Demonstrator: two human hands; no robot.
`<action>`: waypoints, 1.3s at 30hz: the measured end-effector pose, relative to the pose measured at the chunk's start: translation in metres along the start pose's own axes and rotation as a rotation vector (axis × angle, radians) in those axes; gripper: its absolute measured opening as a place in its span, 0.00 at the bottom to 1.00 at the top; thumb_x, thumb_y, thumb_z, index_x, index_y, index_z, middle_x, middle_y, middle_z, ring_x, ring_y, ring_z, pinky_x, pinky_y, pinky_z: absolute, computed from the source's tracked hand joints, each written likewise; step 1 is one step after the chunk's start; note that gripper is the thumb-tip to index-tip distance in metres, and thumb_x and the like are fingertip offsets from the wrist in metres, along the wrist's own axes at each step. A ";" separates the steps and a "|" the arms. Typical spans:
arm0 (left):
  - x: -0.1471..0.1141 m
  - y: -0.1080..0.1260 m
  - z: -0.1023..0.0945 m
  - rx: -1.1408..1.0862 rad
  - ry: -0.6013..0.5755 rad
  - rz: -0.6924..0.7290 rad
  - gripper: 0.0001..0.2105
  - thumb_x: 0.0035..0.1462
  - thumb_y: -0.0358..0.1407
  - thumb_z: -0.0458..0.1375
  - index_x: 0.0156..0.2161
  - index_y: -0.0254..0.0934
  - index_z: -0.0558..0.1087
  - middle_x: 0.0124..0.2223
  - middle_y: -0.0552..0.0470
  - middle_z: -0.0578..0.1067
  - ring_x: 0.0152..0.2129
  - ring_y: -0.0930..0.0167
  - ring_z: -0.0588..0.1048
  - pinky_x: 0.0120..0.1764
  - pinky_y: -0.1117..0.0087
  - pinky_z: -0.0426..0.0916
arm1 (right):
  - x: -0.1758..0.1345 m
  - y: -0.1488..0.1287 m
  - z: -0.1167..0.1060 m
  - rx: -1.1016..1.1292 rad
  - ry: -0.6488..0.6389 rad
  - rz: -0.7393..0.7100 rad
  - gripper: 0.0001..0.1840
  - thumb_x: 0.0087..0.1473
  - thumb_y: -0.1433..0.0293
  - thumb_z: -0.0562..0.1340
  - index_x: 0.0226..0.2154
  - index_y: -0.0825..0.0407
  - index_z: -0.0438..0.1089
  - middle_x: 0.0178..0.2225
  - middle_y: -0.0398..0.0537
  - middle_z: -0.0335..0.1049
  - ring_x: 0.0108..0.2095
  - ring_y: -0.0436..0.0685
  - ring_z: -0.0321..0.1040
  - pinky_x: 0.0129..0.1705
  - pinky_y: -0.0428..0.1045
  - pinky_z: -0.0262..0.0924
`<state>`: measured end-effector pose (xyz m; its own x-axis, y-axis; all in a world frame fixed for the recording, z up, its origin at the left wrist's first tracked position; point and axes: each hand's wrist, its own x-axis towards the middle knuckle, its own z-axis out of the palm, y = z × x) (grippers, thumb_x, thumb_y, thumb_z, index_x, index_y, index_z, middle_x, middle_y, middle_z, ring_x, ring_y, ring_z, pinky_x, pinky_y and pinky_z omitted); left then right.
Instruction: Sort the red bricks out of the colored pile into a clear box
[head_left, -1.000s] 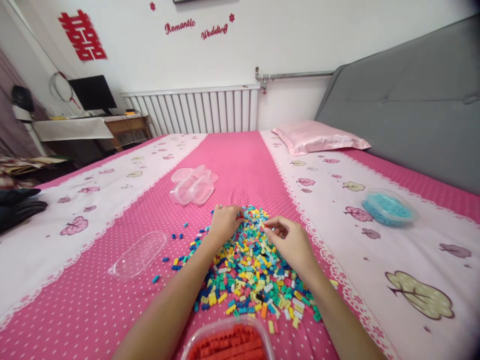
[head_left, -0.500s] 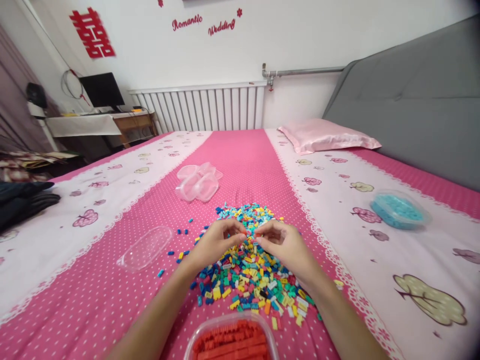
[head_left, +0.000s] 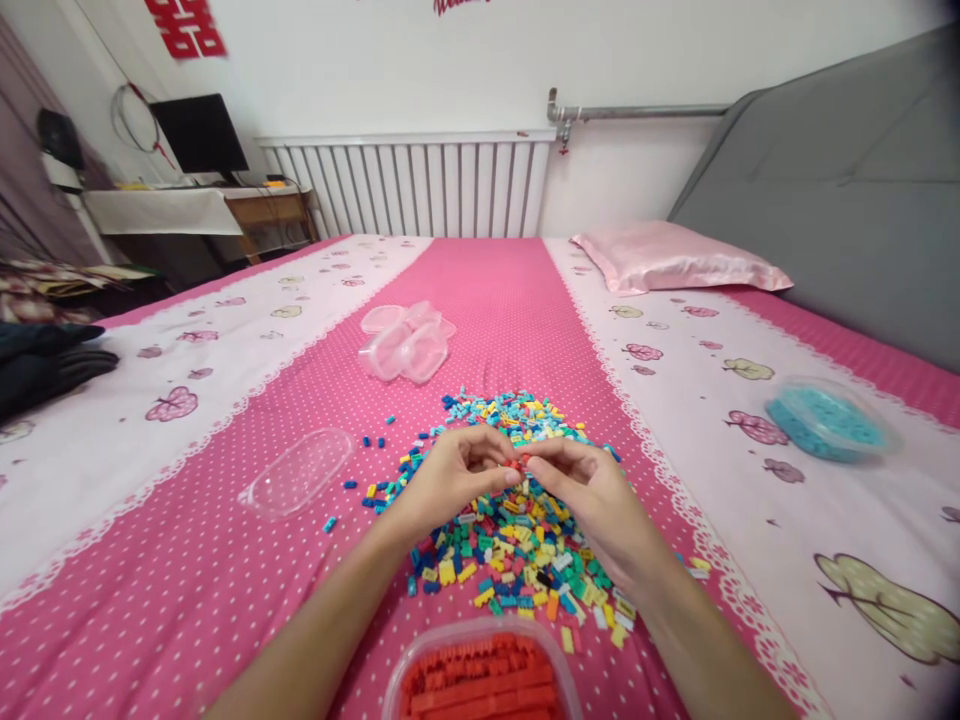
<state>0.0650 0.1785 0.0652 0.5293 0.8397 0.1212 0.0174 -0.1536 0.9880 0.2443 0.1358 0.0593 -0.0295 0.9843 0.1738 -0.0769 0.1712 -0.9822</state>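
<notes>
Head view: left hand (head_left: 452,475) and right hand (head_left: 598,490) nearly meet over the mixed brick pile (head_left: 517,545); thumb and fingertips of each pinch small red bricks (head_left: 517,463), count can't tell; red bricks sit between the hands; tub (head_left: 487,625) of red pieces at near edge; clear lid (head_left: 300,473) left; pink containers (head_left: 409,347) far left of pile; blue-filled tub (head_left: 876,422) right.

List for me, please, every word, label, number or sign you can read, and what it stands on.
"囍": red sign on the white wall, top cut off by the frame.
"We…": red lettering on the same wall, mostly cut off; the rest cannot be read reliably.
Nothing else is legible; any markings on the loose bricks would be too small.
</notes>
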 end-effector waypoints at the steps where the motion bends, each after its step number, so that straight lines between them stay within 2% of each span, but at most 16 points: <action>1: 0.000 0.000 0.001 -0.021 0.014 -0.006 0.20 0.48 0.48 0.71 0.34 0.34 0.73 0.27 0.55 0.73 0.23 0.77 0.68 0.28 0.75 0.61 | -0.001 -0.001 0.001 0.025 -0.002 0.010 0.10 0.51 0.61 0.69 0.34 0.48 0.80 0.36 0.49 0.81 0.39 0.56 0.76 0.44 0.52 0.70; 8: 0.001 -0.004 0.002 -0.080 0.033 -0.015 0.20 0.46 0.46 0.73 0.34 0.33 0.72 0.28 0.54 0.74 0.23 0.77 0.70 0.29 0.76 0.63 | 0.002 0.001 0.000 -0.042 0.026 -0.036 0.08 0.46 0.64 0.71 0.30 0.49 0.77 0.30 0.46 0.77 0.29 0.53 0.70 0.33 0.48 0.66; 13: 0.002 -0.005 0.000 -0.051 0.007 -0.003 0.19 0.51 0.47 0.70 0.35 0.33 0.72 0.25 0.57 0.71 0.21 0.78 0.67 0.26 0.77 0.60 | 0.003 0.003 -0.004 -0.079 0.067 -0.055 0.08 0.46 0.64 0.71 0.30 0.49 0.75 0.28 0.44 0.74 0.27 0.53 0.68 0.30 0.48 0.65; 19: 0.003 -0.004 0.002 0.141 0.010 0.068 0.13 0.55 0.42 0.67 0.36 0.33 0.75 0.31 0.52 0.77 0.27 0.73 0.74 0.34 0.72 0.68 | 0.003 0.009 -0.005 -0.037 0.015 -0.024 0.10 0.46 0.63 0.71 0.29 0.49 0.73 0.38 0.50 0.79 0.38 0.57 0.77 0.41 0.52 0.72; 23: -0.001 -0.001 0.003 0.289 -0.007 0.100 0.06 0.58 0.36 0.64 0.36 0.34 0.77 0.32 0.51 0.80 0.29 0.72 0.77 0.36 0.71 0.71 | 0.004 0.016 -0.006 -0.067 0.010 -0.002 0.11 0.46 0.64 0.72 0.30 0.49 0.72 0.31 0.48 0.79 0.33 0.58 0.78 0.37 0.52 0.74; 27: -0.007 0.003 0.004 0.407 0.004 0.163 0.02 0.58 0.31 0.63 0.36 0.35 0.75 0.34 0.52 0.80 0.31 0.72 0.79 0.37 0.73 0.71 | -0.001 0.015 -0.005 -0.111 0.020 -0.034 0.12 0.47 0.63 0.73 0.30 0.50 0.72 0.30 0.47 0.79 0.32 0.57 0.78 0.36 0.51 0.73; 30: -0.007 0.002 0.007 0.413 0.016 0.158 0.07 0.56 0.29 0.65 0.38 0.36 0.71 0.32 0.54 0.81 0.32 0.72 0.81 0.35 0.75 0.70 | -0.004 0.010 -0.006 -0.146 0.030 -0.048 0.13 0.47 0.61 0.73 0.30 0.50 0.73 0.29 0.46 0.78 0.32 0.57 0.77 0.35 0.51 0.73; 34: -0.005 0.006 0.004 0.401 0.035 0.170 0.09 0.55 0.33 0.68 0.35 0.35 0.71 0.29 0.54 0.80 0.29 0.71 0.81 0.31 0.76 0.70 | -0.006 0.006 -0.009 -0.204 0.032 -0.055 0.13 0.46 0.62 0.74 0.29 0.49 0.73 0.28 0.45 0.77 0.30 0.56 0.76 0.33 0.50 0.71; 36: -0.015 0.017 0.000 0.444 0.049 0.171 0.08 0.56 0.34 0.67 0.33 0.34 0.73 0.28 0.53 0.80 0.27 0.72 0.81 0.31 0.76 0.70 | -0.007 0.005 -0.010 -0.213 0.025 -0.043 0.12 0.45 0.62 0.75 0.28 0.49 0.73 0.27 0.44 0.76 0.29 0.56 0.75 0.33 0.50 0.71; 39: -0.053 0.043 -0.004 0.546 0.035 0.097 0.03 0.58 0.32 0.66 0.35 0.35 0.77 0.30 0.54 0.81 0.28 0.74 0.80 0.33 0.77 0.71 | -0.008 0.006 -0.011 -0.221 0.038 -0.030 0.13 0.42 0.64 0.75 0.27 0.48 0.73 0.27 0.45 0.77 0.29 0.57 0.76 0.34 0.51 0.72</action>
<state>0.0346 0.1291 0.1013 0.5221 0.8235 0.2220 0.4118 -0.4713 0.7799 0.2555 0.1296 0.0515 0.0075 0.9788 0.2048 0.1430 0.2017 -0.9690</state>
